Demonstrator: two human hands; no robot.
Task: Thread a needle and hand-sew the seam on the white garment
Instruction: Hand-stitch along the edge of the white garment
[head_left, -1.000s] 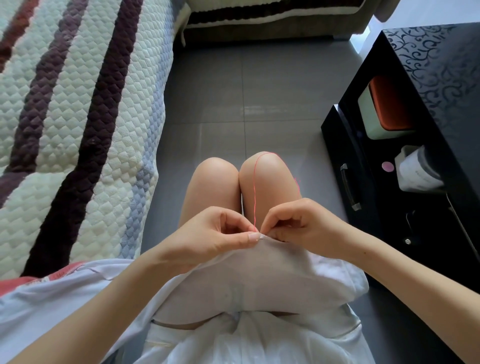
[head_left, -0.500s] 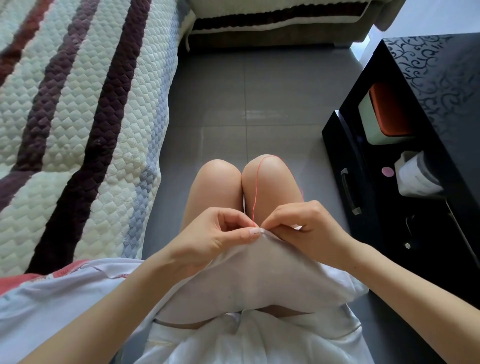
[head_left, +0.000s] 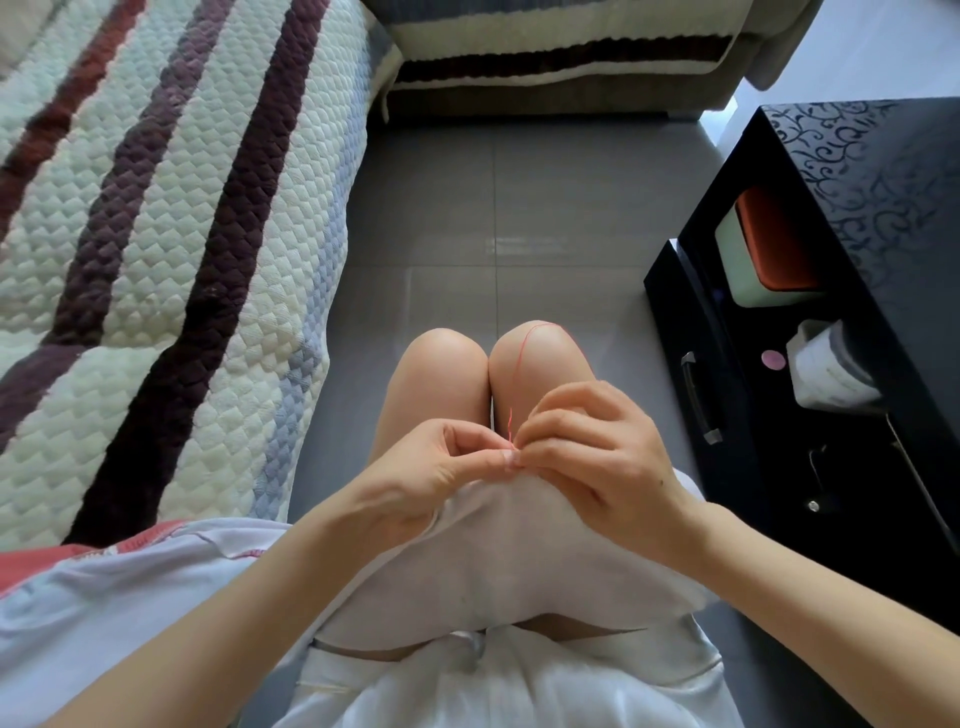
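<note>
**Head view.** The white garment (head_left: 519, 561) lies draped over the legs (head_left: 436, 374). The left hand (head_left: 431, 467) pinches its raised fold, and the right hand (head_left: 587, 452) pinches the red thread (head_left: 518, 358) just where it meets that fold. The needle is too small to make out. Likely hazards: the slack thread, looped over the right knee (head_left: 558, 364), may tangle or knot when drawn, and the touching fingertips invite a prick.

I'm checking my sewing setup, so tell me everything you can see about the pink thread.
The thread is a single thin pinkish-red strand, lying slack. From the white garment's top edge, where the right hand pinches it beside the left hand gripping the cloth, it kinks into a small loop, rises and arches over the right knee, then passes out of sight beyond it.
</note>
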